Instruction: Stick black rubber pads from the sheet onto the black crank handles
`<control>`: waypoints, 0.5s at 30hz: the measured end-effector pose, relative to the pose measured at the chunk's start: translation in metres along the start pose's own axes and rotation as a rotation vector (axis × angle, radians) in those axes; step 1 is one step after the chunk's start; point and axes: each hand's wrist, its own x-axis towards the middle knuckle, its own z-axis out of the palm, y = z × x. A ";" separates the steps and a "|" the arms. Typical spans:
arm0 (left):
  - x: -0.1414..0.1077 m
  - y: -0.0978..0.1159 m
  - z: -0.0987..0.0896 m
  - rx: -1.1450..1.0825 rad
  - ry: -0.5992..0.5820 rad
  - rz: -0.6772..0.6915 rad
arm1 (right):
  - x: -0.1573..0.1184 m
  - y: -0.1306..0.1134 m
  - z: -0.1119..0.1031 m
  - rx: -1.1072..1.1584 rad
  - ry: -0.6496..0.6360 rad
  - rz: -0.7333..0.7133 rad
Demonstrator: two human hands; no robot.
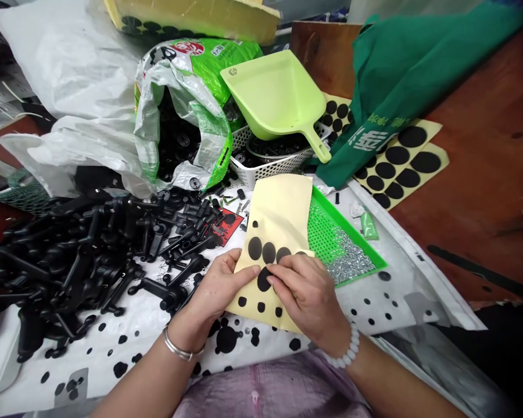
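A cream backing sheet (281, 203) with round black stickers lies between my hands, its lower part raised off the table. My left hand (222, 284) grips the sheet's left edge, the thumb lying on top near the middle. The closed fingertips of my right hand (303, 290) pinch at the edge of a black round sticker (264, 280) on the sheet. More black circles sit in a row above it, partly behind my right fingers, and small black dots run along the lower edge. A green tray (326, 232) with small silver screws extends out from behind the sheet's right side.
Black plastic arms (82, 249) are heaped at the left. Behind stand an open green-and-white bag (218, 69) of black parts and a white basket (265, 172) under a light green dustpan (283, 93). Sticker sheets (433, 130) and green cloth (387, 87) are at the right.
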 end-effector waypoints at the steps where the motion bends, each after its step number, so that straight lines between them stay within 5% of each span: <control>1: 0.000 0.000 0.000 0.002 0.006 0.001 | 0.001 0.000 0.000 0.011 0.000 0.005; 8: 0.002 -0.006 -0.002 0.025 0.018 0.035 | 0.011 -0.002 -0.006 0.067 -0.127 0.070; 15: 0.003 -0.006 -0.006 0.012 0.045 0.052 | 0.007 -0.011 -0.002 -0.071 -0.091 -0.063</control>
